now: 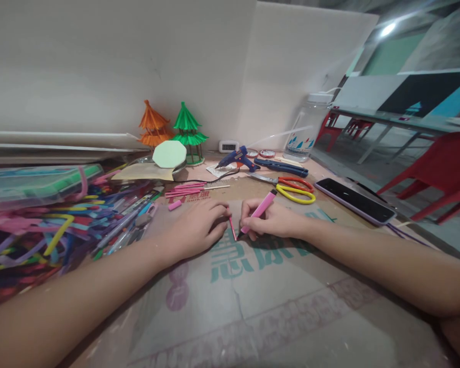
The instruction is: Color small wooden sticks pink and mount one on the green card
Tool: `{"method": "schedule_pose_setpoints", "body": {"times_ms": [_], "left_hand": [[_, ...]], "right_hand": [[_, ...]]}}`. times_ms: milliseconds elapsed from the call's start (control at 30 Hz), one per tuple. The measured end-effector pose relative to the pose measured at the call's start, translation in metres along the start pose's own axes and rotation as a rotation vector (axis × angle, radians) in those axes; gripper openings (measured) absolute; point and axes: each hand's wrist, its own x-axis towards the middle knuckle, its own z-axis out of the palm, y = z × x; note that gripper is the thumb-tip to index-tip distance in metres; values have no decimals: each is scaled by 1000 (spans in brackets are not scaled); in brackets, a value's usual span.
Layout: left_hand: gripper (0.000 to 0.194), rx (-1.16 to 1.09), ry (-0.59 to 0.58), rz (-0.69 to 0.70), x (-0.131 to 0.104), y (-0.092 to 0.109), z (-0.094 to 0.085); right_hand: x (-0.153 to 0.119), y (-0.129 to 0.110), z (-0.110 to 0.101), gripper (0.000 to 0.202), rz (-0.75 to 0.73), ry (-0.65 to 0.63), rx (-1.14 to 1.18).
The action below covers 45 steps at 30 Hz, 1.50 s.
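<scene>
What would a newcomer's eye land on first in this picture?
Probably the bright orange tiered tower and the vivid green tiered tower, side by side at the back, left of centre. Next, the jumble of multicoloured thin strips filling the left side. Near the centre, the right hand holds a pink, black-ended marker close to a thin pink stick in the left hand.

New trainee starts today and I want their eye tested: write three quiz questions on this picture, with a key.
1. What does the right hand hold?
2. True or false: the phone lies to the right of the scissors.
3. Which stands just left of the green model: (a) glue gun, (b) orange model, (c) bottle?

Key: 1. A pink marker. 2. True. 3. b.
</scene>
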Motion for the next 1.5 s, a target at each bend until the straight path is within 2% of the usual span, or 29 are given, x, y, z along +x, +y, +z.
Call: {"method": "schedule_pose_setpoints", "body": {"times_ms": [333, 500, 600, 800, 1033, 1233, 1500], "left_hand": [[27, 43, 19, -55, 0, 0, 2], [24, 52, 56, -72, 0, 1, 2], [24, 49, 77, -54, -1, 0, 2], [27, 22, 46, 42, 0, -1, 2], [30, 9, 79, 89, -1, -5, 6], [28, 36, 88, 88, 0, -4, 3], [28, 41, 81, 82, 0, -4, 3]], "right_hand": [[3, 3, -1, 18, -54, 92, 1], [4, 5, -1, 20, -97, 90, 41], [5, 6, -1, 19, -71, 119, 36], [4, 4, -1, 16, -34, 201, -67], [3, 1, 0, 15, -16, 217, -208], [4, 0, 0, 15, -6, 220, -222], [3, 0, -2, 14, -30, 135, -180]]}}
